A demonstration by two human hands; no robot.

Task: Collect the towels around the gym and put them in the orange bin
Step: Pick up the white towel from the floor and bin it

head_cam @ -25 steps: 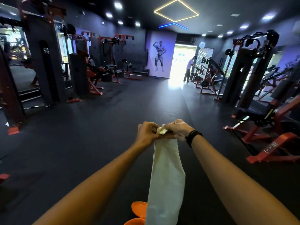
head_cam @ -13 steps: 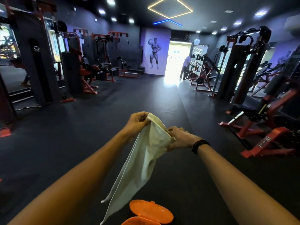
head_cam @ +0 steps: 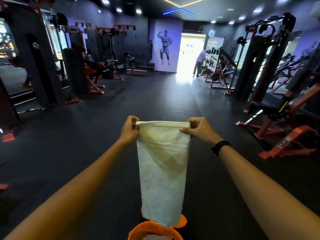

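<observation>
A white towel hangs flat in front of me, stretched by its top edge between both hands. My left hand pinches the top left corner and my right hand pinches the top right corner. The towel's lower end hangs just above the orange bin at the bottom of the view. The bin's orange lid lies open behind it, mostly hidden by the towel. Something pale shows inside the bin.
Red and black weight machines line the left side. A red bench machine stands close on the right. Dark rubber floor runs ahead to a bright doorway, where a person stands by a rack.
My hands were together holding the bunched towel. They have moved apart, spreading its top edge so it hangs flat and straight above the bin.
</observation>
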